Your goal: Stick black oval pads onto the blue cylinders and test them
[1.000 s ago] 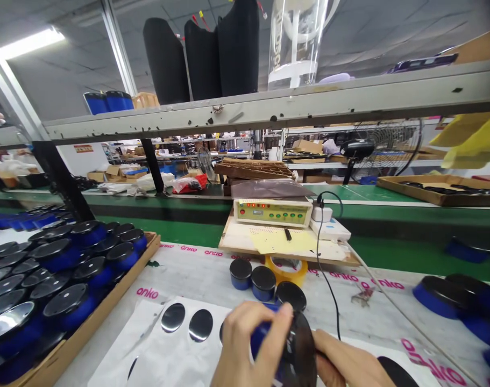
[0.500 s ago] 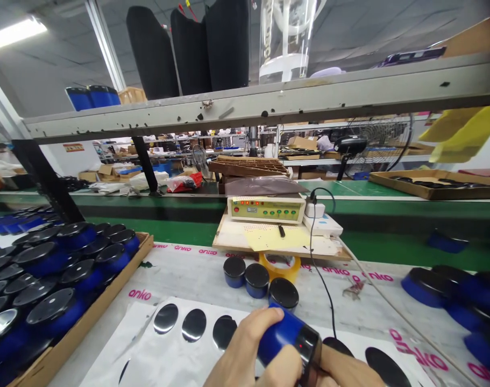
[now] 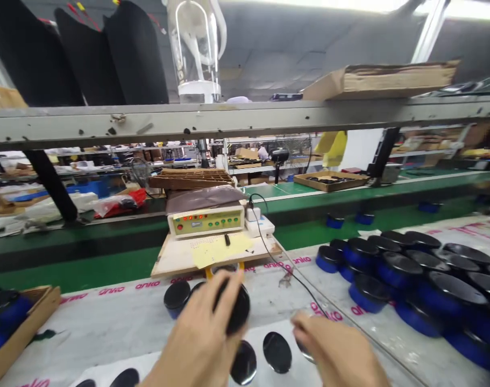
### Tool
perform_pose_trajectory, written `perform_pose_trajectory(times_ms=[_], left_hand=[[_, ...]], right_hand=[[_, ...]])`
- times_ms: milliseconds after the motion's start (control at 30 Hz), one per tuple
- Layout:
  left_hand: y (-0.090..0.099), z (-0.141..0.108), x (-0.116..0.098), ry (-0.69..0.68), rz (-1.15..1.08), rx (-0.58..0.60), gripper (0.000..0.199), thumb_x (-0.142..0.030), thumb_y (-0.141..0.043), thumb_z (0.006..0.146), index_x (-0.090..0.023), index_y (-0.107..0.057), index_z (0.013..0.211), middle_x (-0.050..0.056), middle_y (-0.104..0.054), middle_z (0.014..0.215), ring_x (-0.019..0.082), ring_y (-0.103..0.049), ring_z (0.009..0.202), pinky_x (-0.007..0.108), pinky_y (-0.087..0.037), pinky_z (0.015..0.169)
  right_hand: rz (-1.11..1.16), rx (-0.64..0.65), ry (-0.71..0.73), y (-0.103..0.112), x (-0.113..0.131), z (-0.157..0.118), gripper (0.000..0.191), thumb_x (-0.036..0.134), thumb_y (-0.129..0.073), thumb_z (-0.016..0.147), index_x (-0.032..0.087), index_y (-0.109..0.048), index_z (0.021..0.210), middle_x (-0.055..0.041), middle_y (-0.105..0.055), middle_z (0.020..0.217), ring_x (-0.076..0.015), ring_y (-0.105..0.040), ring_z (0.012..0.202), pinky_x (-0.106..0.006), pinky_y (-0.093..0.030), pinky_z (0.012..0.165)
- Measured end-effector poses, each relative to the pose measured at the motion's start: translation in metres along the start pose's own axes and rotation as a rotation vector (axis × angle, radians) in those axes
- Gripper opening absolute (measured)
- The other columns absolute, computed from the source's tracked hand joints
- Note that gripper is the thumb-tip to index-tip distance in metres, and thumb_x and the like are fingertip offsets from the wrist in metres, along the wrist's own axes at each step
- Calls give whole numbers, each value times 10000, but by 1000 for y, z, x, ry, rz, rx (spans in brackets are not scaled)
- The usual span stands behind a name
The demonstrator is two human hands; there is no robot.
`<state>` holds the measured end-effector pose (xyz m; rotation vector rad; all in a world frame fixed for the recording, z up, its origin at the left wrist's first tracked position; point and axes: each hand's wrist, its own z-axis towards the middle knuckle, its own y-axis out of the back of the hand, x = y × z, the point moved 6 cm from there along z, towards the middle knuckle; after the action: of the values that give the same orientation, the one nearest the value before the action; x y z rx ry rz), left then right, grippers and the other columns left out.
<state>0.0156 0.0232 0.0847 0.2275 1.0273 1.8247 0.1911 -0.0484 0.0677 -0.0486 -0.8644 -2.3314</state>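
My left hand (image 3: 202, 328) is closed around a blue cylinder with a black end (image 3: 239, 309). Its round black face is turned towards me, while the fingers cover most of its body. Over a white sheet (image 3: 218, 371) carrying several black discs (image 3: 277, 352), my right hand (image 3: 337, 349) is blurred, thumb and fingers drawn together. It partly covers a shiny disc (image 3: 305, 352) at the sheet's right side; what is between its fingertips, if anything, does not show. Just behind the left hand stands another black-topped blue cylinder (image 3: 177, 298), beside a partly hidden yellow tape roll (image 3: 240, 267).
Many black-topped blue cylinders (image 3: 369, 293) crowd the right of the bench. A cardboard tray (image 3: 30, 328) holds more at left. Behind are a control box (image 3: 206, 221) on a wooden board and a cable (image 3: 275, 258). A shelf (image 3: 245, 119) crosses above a green conveyor (image 3: 305, 226).
The view has swung right. My right hand has let go of the cylinder and moved right to the discs. My left hand still holds the cylinder, now with its black end facing me.
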Motion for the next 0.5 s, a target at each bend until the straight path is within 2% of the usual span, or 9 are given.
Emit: perform_pose_trajectory(times_ms=[33,100,167,200,267,367,433,500], left_hand=[[-4,10,3,28,-18,22,651,-242,-533,882,-306,-245,1462,105,-427,1405,312,-489,1220,411,-437,977],[-20,27,2,52,-93,141,647,-246,-512,881,-287,-232,1463,118,-368,1436,309,-474,1233,423,-452,962],[-45,37,-4,35,-159,288,647,-252,-528,857,-245,-277,1453,147,-375,1430,335,-461,1240,454,-446,962],[-59,38,-6,27,-162,348,649,-245,-541,838,-216,-310,1444,167,-403,1409,352,-461,1233,475,-434,969],[-89,35,0,35,-102,448,648,-211,-559,795,-166,-379,1416,199,-480,1343,380,-475,1208,510,-407,980],[-126,18,28,22,42,517,625,-157,-535,757,-167,-450,1377,194,-543,1294,377,-505,1183,516,-405,975],[-135,10,54,-16,57,460,640,-172,-540,765,-215,-425,1393,158,-534,1326,352,-517,1186,479,-433,959],[-127,9,78,-102,30,363,637,-273,-593,783,-261,-417,1396,123,-515,1362,350,-507,1205,459,-450,953]], right_hand=[[5,-106,-123,15,-12,-2,126,177,-443,942,214,-562,927,20,-565,615,-125,-528,486,-234,-418,495],[45,-252,-415,35,-41,-12,127,304,-442,959,236,-544,927,43,-517,585,-119,-477,453,-228,-389,451],[115,-260,-654,36,-66,-23,258,426,-378,975,231,-500,858,54,-430,575,-115,-427,459,-224,-351,424],[143,-233,-721,33,-75,-26,308,460,-338,981,225,-475,837,53,-409,597,-116,-425,489,-223,-355,443],[145,-163,-782,26,-88,-32,345,481,-297,987,217,-443,820,49,-392,637,-118,-427,547,-231,-371,504],[77,-54,-793,19,-99,-40,343,457,-318,985,202,-475,817,45,-426,631,-129,-447,577,-245,-373,545],[60,66,-776,14,-101,-48,302,394,-381,970,190,-535,809,28,-508,646,-142,-495,606,-252,-389,572],[58,188,-743,9,-99,-57,194,298,-484,919,187,-601,812,-1,-599,746,-166,-558,719,-267,-422,672]])
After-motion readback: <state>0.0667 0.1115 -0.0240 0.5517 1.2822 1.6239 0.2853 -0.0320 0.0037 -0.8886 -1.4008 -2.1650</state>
